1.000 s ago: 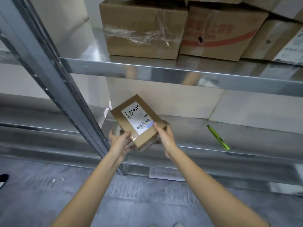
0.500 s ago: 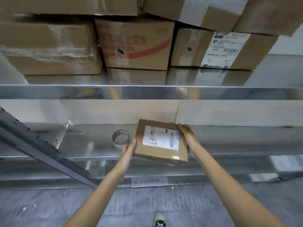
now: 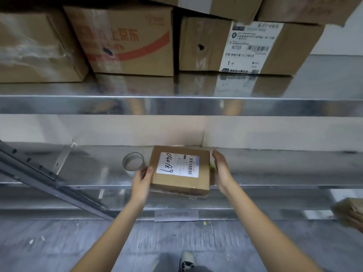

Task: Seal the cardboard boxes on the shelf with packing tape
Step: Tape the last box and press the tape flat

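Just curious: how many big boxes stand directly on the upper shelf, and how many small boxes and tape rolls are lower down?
Big boxes on the upper shelf: 3
Small labelled box: 1
Tape roll: 1
Total: 5

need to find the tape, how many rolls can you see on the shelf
1: a tape roll lying on the lower shelf, just left of the small box held in both hands. Others may be hidden behind that box.
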A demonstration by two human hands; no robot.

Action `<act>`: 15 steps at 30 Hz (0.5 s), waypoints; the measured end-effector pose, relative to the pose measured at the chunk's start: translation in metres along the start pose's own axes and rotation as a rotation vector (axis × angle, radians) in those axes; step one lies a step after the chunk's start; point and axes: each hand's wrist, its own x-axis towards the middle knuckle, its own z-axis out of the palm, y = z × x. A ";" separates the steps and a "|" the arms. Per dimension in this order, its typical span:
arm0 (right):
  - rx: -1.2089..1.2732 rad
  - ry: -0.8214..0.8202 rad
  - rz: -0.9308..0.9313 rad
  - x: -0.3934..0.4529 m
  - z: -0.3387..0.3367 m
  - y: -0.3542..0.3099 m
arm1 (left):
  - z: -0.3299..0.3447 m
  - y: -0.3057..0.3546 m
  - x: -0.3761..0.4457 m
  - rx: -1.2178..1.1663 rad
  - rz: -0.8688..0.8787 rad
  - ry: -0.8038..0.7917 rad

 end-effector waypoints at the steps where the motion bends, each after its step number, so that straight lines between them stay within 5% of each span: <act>1: 0.008 -0.017 -0.019 -0.004 -0.004 0.007 | 0.001 0.002 0.000 -0.003 0.021 0.020; 7: -0.039 -0.151 -0.046 -0.012 0.010 0.019 | 0.018 0.007 -0.001 -0.035 0.093 0.059; 15: -0.175 0.007 -0.081 0.011 0.028 0.004 | 0.013 0.010 0.010 -0.077 0.045 0.046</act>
